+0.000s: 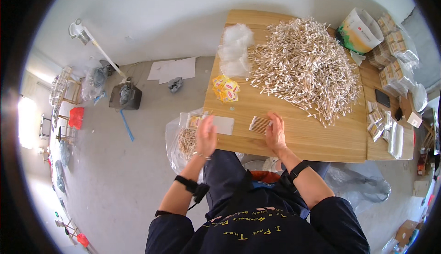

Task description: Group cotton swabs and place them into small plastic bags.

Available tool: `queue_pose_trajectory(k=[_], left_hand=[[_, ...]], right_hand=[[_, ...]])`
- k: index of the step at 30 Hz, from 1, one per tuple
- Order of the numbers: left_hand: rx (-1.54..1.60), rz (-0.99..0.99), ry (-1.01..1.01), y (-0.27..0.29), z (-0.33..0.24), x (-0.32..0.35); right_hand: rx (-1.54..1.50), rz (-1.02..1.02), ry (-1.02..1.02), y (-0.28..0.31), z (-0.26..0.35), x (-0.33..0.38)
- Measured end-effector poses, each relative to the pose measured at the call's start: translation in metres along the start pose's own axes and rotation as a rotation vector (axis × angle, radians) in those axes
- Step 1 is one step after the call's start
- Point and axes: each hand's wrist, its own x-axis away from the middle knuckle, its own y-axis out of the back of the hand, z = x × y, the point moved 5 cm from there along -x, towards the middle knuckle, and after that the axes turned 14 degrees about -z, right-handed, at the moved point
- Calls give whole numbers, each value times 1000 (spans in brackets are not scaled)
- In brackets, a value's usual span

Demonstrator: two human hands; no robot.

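Note:
My left hand is raised at the table's front left, its fingers stretched and a little blurred. Just beyond its fingers lies a small packet of cotton swabs. On its right, a white translucent plastic sleeve lies flat near the table edge. A neat row of cotton swabs rests side by side on the wood. Against the row's right end stands my right hand, fingers extended, seemingly touching the swab ends. Its palm side is hidden.
A large heap of loose cotton swabs covers the table's far middle. Clear bags and yellow cards lie at its left. A tub, packed swabs and a phone stand right. An open bag holds swabs beside my left hand.

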Motion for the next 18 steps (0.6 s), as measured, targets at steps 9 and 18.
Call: queue_pose_trajectory(k=[9, 18], left_hand=[[461, 110, 387, -121, -18, 13], [645, 83, 490, -130, -17, 33]], right_hand=[[108, 58, 28, -9, 14, 4], [-295, -196, -309, -30, 11, 9]])
